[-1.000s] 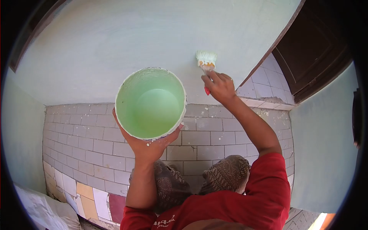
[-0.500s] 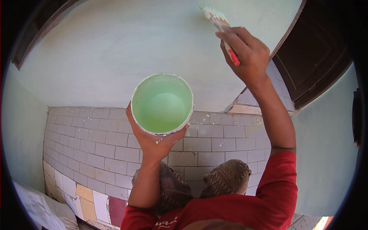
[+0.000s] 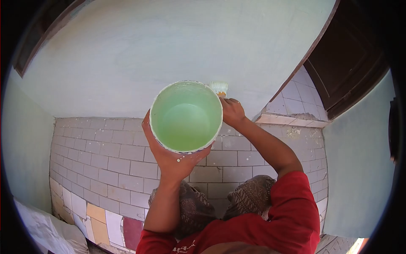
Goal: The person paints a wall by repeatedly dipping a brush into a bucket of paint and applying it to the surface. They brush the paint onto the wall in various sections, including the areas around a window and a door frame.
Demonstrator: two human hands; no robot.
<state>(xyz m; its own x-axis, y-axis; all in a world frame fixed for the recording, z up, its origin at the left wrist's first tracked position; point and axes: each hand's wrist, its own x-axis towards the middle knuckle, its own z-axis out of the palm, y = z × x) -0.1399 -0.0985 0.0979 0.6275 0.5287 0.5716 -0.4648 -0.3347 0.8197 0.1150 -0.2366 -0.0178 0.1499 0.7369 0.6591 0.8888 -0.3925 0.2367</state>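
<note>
A round bucket [image 3: 186, 116] with light green paint inside is held up by my left hand [image 3: 175, 158], whose fingers wrap round its lower side. White paint spots show near the thumb. Just right of the rim, my right hand [image 3: 231, 111] is closed on a paintbrush [image 3: 219, 88]. The brush's pale, paint-covered bristles point up against the wall [image 3: 127, 55]. Its handle is mostly hidden by the bucket and my fingers.
Tiled floor [image 3: 127, 154] with paint spots lies below. At the right are a dark door [image 3: 347, 59], a tiled step [image 3: 292, 120] and a side wall [image 3: 359, 169]. A whitish sheet [image 3: 50, 230] lies at the lower left.
My right hand has come down with the brush from high on the wall to beside the bucket. The bucket in my left hand has shifted slightly right.
</note>
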